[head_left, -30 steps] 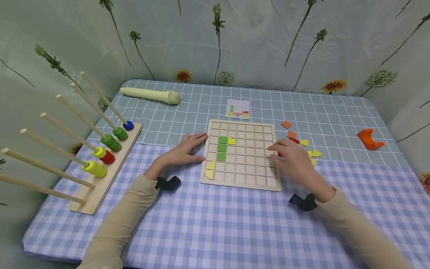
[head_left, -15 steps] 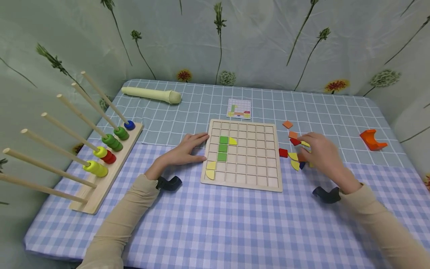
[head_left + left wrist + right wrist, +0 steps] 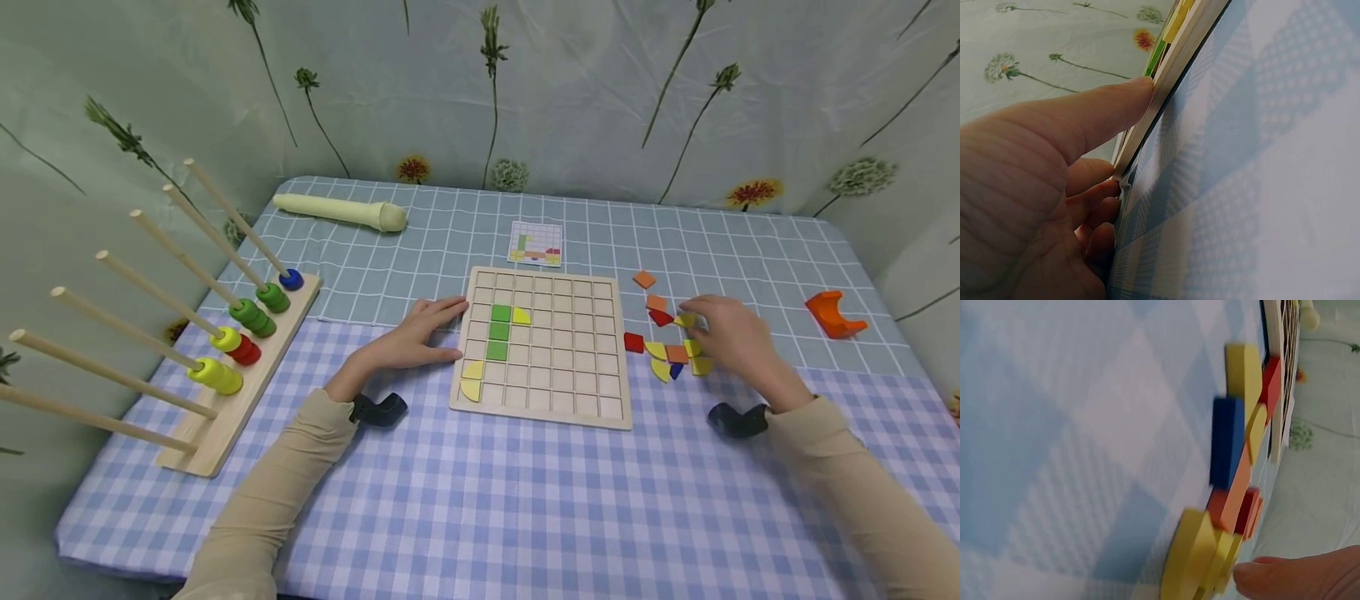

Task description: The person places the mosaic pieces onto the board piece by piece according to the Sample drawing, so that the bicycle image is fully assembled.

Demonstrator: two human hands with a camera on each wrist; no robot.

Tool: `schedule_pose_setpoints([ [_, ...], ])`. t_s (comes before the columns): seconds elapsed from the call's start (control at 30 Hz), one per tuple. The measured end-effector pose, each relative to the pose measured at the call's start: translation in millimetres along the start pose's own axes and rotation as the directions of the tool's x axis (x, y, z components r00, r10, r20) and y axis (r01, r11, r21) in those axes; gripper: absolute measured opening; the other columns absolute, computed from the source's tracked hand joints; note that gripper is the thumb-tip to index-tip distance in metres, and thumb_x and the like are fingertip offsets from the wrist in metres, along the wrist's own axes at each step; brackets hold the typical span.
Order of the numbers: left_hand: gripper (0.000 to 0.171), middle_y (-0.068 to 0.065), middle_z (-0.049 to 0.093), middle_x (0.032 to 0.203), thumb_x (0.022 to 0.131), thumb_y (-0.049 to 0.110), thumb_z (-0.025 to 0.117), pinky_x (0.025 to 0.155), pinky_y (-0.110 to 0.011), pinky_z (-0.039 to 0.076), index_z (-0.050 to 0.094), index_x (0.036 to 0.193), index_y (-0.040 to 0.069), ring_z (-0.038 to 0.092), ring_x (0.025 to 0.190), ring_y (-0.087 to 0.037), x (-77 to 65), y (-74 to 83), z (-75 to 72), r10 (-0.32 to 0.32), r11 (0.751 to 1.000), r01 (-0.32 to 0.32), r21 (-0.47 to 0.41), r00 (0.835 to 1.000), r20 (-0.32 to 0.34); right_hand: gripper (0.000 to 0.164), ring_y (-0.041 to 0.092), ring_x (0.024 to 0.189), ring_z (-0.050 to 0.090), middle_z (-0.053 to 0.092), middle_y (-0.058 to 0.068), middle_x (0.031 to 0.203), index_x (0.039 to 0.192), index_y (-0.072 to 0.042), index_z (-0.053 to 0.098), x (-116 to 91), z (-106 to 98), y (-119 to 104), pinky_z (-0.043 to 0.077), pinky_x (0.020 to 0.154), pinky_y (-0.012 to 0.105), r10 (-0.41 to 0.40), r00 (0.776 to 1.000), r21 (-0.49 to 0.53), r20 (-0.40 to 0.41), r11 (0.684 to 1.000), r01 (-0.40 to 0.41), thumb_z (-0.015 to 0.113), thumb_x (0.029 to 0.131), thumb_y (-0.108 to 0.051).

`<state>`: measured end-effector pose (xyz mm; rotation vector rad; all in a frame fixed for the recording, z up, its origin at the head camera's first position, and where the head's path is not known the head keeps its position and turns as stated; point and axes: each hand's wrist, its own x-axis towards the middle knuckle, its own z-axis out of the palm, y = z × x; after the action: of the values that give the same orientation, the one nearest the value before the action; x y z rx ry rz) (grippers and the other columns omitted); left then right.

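A square wooden grid board lies flat, with green squares and yellow pieces in some left-hand cells. My left hand rests at its left edge, fingers extended; in the left wrist view the thumb touches the wooden rim. Right of the board, my right hand has thumb and index finger at a yellow quarter-circle piece, seemingly pinching it. Around it lie a red square, orange squares, a small red piece, a blue piece and other yellow pieces.
A printed pattern card lies behind the board. A bead-stacking rack with upright pegs stands at the left. A pale green baton-like object lies at the back left, an orange curved block at the far right.
My right hand has moved right, from the board's right edge to the loose pieces, leaving the red square beside the board. My left hand has stayed at the left edge.
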<state>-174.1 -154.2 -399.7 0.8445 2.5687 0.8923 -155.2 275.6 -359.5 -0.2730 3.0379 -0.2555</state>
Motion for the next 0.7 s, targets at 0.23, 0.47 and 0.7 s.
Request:
schedule_pose_setpoints([
  [0.23,0.078,-0.009,0.019,0.158,0.087,0.029,0.066,0.104,-0.048,0.027,0.024,0.150,0.010,0.025,0.126,-0.028,0.2,0.4,0.7,-0.006,1.000,0.006,-0.001,1.000,0.003,0.032,0.040,0.098,0.056,0.063,0.028,0.112,0.116,0.007,0.062,6,3,6,0.049,0.079,0.051,0.011,0.999,-0.014,0.047,1.000,-0.010,0.060,0.085,-0.002],
  [0.47,0.078,-0.009,0.019,0.158,0.087,0.028,0.066,0.104,-0.048,0.027,0.024,0.149,0.009,0.026,0.124,-0.027,-0.3,1.0,0.1,-0.002,1.000,0.002,-0.001,1.000,0.001,0.033,0.030,0.076,0.053,0.066,0.025,0.094,0.107,0.009,0.065,5,2,7,0.046,0.062,0.036,0.030,0.999,0.011,0.030,0.999,-0.031,0.069,0.083,-0.012],
  [0.7,0.078,-0.009,0.019,0.158,0.087,0.029,0.066,0.105,-0.048,0.027,0.024,0.150,0.009,0.025,0.125,-0.027,-0.1,-0.2,0.0,-0.010,1.000,0.010,0.000,1.000,0.000,0.037,0.030,0.078,0.053,0.068,0.023,0.092,0.106,0.006,0.067,-3,3,-7,0.043,0.062,0.035,0.056,0.997,0.067,-0.057,0.996,-0.053,0.071,0.082,-0.021],
])
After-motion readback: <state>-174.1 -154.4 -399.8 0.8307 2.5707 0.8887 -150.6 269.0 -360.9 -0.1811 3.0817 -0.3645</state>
